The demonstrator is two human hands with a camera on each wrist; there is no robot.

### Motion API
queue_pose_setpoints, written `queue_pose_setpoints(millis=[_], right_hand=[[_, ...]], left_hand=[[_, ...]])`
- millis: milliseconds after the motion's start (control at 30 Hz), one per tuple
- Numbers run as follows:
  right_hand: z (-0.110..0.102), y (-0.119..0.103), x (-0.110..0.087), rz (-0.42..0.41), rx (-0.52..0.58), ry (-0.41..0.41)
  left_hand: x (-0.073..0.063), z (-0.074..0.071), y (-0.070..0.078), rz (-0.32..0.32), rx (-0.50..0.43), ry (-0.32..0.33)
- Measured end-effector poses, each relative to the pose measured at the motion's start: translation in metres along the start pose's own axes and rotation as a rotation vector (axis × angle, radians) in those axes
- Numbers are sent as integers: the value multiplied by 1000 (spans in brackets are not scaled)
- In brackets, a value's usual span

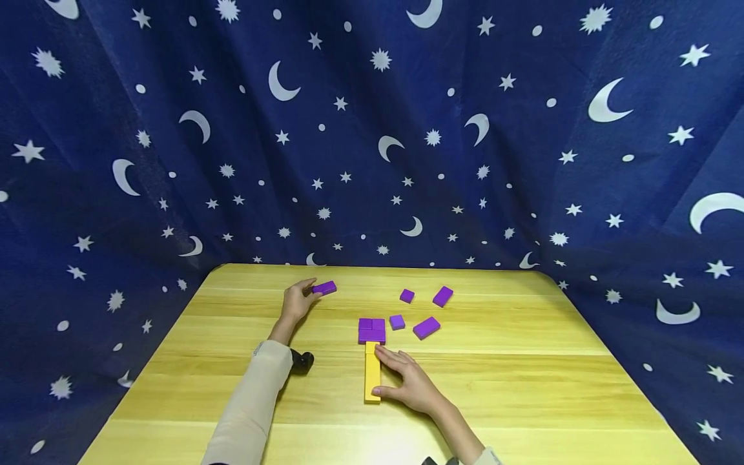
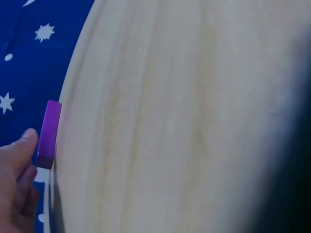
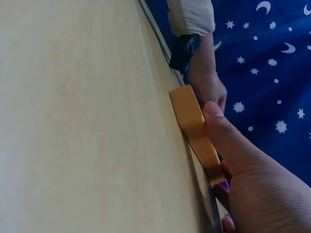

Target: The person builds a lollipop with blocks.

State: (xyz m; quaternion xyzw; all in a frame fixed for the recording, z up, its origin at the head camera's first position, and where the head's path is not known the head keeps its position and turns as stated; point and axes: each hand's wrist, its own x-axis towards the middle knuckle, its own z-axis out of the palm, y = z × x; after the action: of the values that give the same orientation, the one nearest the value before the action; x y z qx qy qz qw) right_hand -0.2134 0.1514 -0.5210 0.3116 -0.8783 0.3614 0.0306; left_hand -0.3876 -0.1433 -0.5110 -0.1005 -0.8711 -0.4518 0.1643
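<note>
Toward the far left of the table, my left hand point(image 1: 297, 302) pinches a purple block point(image 1: 324, 288) by its near end between thumb and fingers. The same oblong block point(image 2: 50, 133) shows at the left edge of the left wrist view. My right hand point(image 1: 411, 382) lies along the right side of a row of yellow blocks point(image 1: 372, 374), fingertips at the far end and thumb at the near end. Beyond the yellow row, and right up against it, several purple blocks point(image 1: 372, 334) form a compact rectangle. In the right wrist view the thumb touches the yellow block point(image 3: 187, 109).
To the right of the purple rectangle lie a small purple block point(image 1: 397, 322), another small one point(image 1: 407, 296), and two oblong purple blocks point(image 1: 427, 327). A blue curtain with moons and stars point(image 1: 372, 161) hangs behind the wooden table point(image 1: 523, 387).
</note>
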Motion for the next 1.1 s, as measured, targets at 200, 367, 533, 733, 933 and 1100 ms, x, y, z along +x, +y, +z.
queue_pose_setpoints(millis=[200,367,533,733,933,1100], right_hand=[[0,0,-1,0,0,2],[0,0,-2,5,8,1],[0,0,-1,2,2,4],[-2,-1,1,-16,-2,17],[-1,-1,1,-40,-12,33],[-1,-1,0,-37,-12,35]], left_hand=[[-3,2,-7,-35,14,-29],[-7,5,-4,-10,17,-4],[-15,6,4,60,4,-11],[-35,5,24,129,-15,-40],[-60,9,28,162,17,-26],[-72,14,24,206,69,-28]])
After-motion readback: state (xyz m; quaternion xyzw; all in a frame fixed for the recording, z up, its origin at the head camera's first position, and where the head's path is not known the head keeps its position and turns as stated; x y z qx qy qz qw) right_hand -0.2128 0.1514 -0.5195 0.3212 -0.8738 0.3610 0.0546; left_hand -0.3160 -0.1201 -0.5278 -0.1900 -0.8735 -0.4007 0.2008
